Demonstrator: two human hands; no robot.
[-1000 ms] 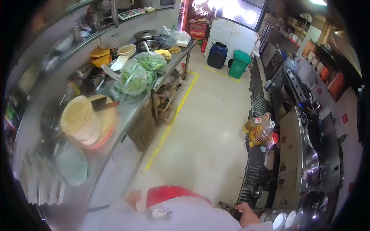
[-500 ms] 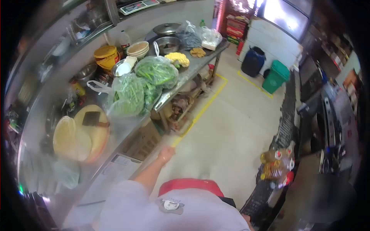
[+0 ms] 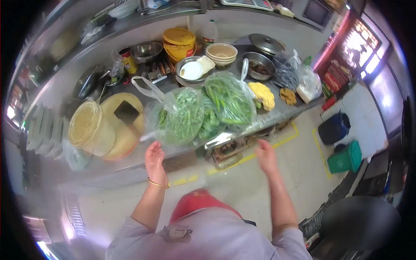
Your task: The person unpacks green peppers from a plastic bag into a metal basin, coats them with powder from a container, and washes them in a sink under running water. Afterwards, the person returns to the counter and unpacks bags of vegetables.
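My left hand [image 3: 155,161], with a bracelet at the wrist, is raised at the counter's front edge with its fingers loosely stretched and nothing in them. Just beyond its fingertips lies a clear plastic bag of green vegetables [image 3: 181,117]. My right hand [image 3: 265,157] hangs in front of the counter, apart from everything, slightly blurred, its fingers stretched out and holding nothing. A second bag of greens [image 3: 229,97] sits on the counter between and beyond both hands. Left of the bags, a dark cleaver blade [image 3: 126,112] rests on a round cutting board [image 3: 130,136].
A pale tub [image 3: 86,125] stands on the board's left side. Behind the bags are a yellow bucket [image 3: 179,44], stacked bowls [image 3: 221,52] and a metal pot [image 3: 259,66]. Yellow cauliflower-like pieces [image 3: 262,96] lie to the right. A green bin [image 3: 346,157] stands on the floor.
My view has turned left to face the counter squarely. Both my hands have come up in front of it; before, one hung low and the other was mostly out of sight.
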